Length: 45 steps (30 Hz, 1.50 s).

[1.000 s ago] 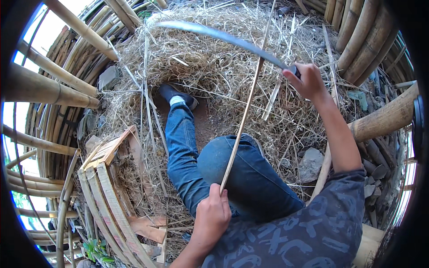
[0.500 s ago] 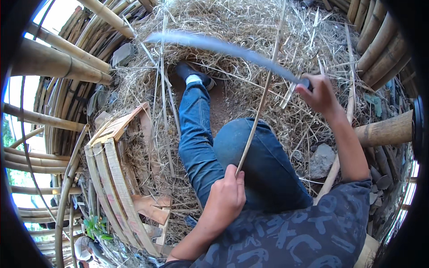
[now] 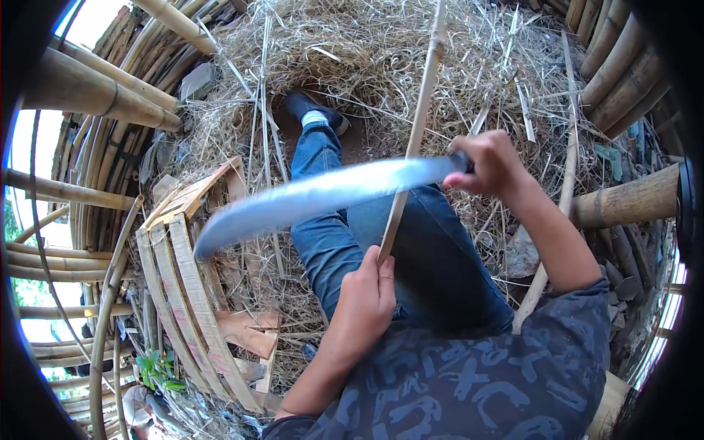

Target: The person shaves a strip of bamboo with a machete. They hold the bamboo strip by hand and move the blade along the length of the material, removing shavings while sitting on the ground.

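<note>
left hand [image 3: 367, 293] clenched round near end of stick [image 3: 420, 110]; stick slants away over right leg [image 3: 440, 253], far end running out of view. right hand [image 3: 493, 165] grasping knife [image 3: 315, 192] at its right end. blade blurred, pointing left and slightly near, crossing above stick; cannot tell whether touching. dry strands [image 3: 367, 62] heaped on far ground. crate [image 3: 194, 286] left of legs, stone [image 3: 522, 253] right.

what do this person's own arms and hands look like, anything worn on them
The left hand and right hand are bare, as are both forearms. The short sleeves are dark, matching the shirt, which has lighter grey brushstroke-like markings.
</note>
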Each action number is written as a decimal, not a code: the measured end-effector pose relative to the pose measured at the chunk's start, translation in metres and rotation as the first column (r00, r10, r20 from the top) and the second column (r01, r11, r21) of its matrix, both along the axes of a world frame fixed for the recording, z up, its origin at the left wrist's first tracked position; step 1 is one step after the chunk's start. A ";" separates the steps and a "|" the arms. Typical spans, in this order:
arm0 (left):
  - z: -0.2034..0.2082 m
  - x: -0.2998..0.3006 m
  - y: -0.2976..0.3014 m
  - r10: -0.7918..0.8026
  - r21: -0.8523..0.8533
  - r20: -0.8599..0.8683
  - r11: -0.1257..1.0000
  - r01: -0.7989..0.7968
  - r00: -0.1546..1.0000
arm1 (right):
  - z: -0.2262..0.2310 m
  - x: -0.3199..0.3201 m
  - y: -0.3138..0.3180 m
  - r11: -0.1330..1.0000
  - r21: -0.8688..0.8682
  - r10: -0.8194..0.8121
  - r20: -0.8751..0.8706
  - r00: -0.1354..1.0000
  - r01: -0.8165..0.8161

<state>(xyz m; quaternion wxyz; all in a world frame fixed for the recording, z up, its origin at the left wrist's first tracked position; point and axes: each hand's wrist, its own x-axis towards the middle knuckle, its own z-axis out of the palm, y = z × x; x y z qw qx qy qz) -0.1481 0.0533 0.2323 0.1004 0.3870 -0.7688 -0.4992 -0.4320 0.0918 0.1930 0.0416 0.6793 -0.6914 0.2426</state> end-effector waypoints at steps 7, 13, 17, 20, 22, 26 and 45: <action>-0.004 0.002 0.002 0.017 0.029 -0.045 0.999 -0.016 0.999 | 0.000 -0.033 0.017 0.944 0.168 -0.307 0.131 0.943 0.284; -0.004 -0.001 -0.002 -0.008 0.139 -0.038 0.990 0.014 0.999 | 0.018 0.044 -0.002 0.998 0.052 0.017 0.125 0.992 -0.023; -0.014 0.003 -0.005 0.017 0.228 -0.062 0.974 -0.002 0.998 | 0.024 0.034 -0.014 0.988 0.087 0.125 0.026 0.992 -0.127; -0.015 0.001 -0.007 0.017 0.296 -0.106 0.955 0.015 0.994 | 0.007 0.015 -0.021 0.989 0.085 0.120 0.059 0.991 -0.124; -0.016 0.002 -0.006 0.060 0.326 -0.111 0.945 -0.021 0.992 | -0.009 -0.003 -0.026 0.997 -0.031 0.073 0.063 0.995 -0.071; -0.016 0.007 -0.009 0.038 0.349 -0.100 0.937 -0.001 0.994 | -0.019 -0.036 -0.016 0.999 0.019 -0.034 -0.039 0.999 0.035; -0.021 0.049 0.004 0.093 0.843 -0.140 0.533 0.069 0.986 | 0.043 0.063 -0.004 0.985 0.130 0.139 -0.184 0.973 -0.117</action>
